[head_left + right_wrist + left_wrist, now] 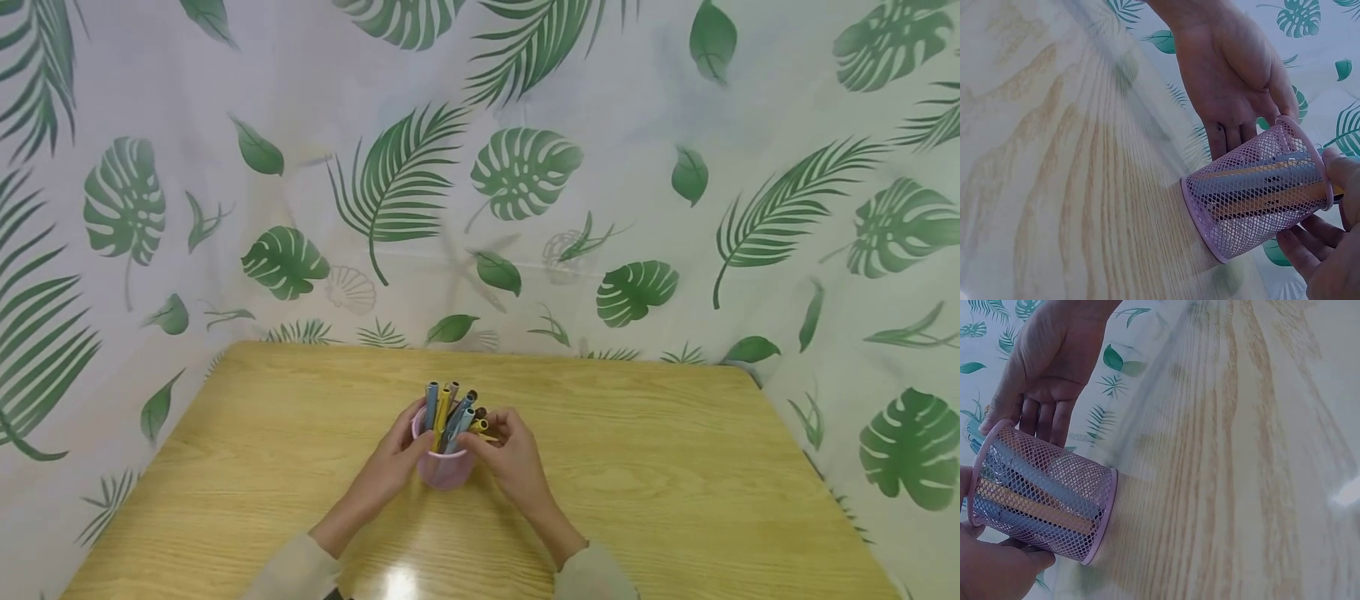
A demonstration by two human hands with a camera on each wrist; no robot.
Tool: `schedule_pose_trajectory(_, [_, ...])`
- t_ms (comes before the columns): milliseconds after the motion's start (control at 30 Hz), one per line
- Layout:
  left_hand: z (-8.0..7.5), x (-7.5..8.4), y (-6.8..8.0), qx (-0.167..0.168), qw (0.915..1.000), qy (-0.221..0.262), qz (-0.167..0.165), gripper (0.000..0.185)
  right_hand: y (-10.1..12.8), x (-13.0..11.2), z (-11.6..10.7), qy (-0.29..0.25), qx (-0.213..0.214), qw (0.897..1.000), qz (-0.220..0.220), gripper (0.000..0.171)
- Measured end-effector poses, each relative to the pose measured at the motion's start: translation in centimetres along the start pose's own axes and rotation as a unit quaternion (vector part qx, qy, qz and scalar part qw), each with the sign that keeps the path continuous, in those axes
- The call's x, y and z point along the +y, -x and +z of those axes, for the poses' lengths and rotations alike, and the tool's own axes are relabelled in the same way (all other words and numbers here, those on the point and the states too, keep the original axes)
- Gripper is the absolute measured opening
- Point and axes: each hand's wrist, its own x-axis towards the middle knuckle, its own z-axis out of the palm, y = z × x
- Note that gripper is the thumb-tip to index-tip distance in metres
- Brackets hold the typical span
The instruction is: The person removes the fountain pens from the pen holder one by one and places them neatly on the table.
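Note:
A pink mesh pen cup (445, 475) stands upright on the wooden table. Several markers lean inside it, among them a yellow marker (442, 417) and a light blue marker (460, 432), tops above the rim. My left hand (390, 462) grips the cup's left side, thumb near the front of the rim and fingers round the back. On the other side, my right hand (517, 462) holds it with the thumb at the rim and the fingers curled behind. Through the mesh (1047, 487) in the left wrist view, the marker bodies show; the right wrist view shows the cup (1254, 194) between both hands.
The wood-grained table (675, 467) spreads out on both sides of the cup. Behind it and at the sides hangs a white cloth (637, 225) printed with green leaves. A bright light reflection lies on the tabletop near the front.

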Motion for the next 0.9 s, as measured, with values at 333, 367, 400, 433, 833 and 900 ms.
schedule_pose_trajectory(333, [-0.21,-0.43,0.17,-0.002,0.9998,0.018,-0.002,0.06,-0.24,0.41,0.65,0.018,0.017,1.0,-0.014,0.028])
schedule_pose_trajectory(367, [-0.24,-0.41,0.16,-0.002,0.9999,0.017,-0.002,0.06,-0.28,0.37,0.7,0.02,0.02,0.999,-0.015,0.029])
schedule_pose_trajectory(400, [-0.26,-0.39,0.16,-0.003,0.9999,0.016,-0.003,0.06,-0.32,0.32,0.76,0.022,0.022,0.999,-0.014,0.029])
schedule_pose_trajectory(433, [-0.26,-0.32,0.17,-0.003,0.9999,0.016,-0.002,0.06,-0.37,0.3,0.8,0.026,0.024,0.999,-0.015,0.029])
schedule_pose_trajectory(833, [-0.11,0.01,0.3,0.007,0.9999,0.014,0.005,0.061,-0.85,0.38,0.64,0.021,0.039,0.999,-0.028,0.023])
schedule_pose_trajectory(900, [-0.1,-0.01,0.3,0.007,0.9998,0.017,0.006,0.061,-0.96,0.39,0.57,0.014,0.041,0.998,-0.036,0.022])
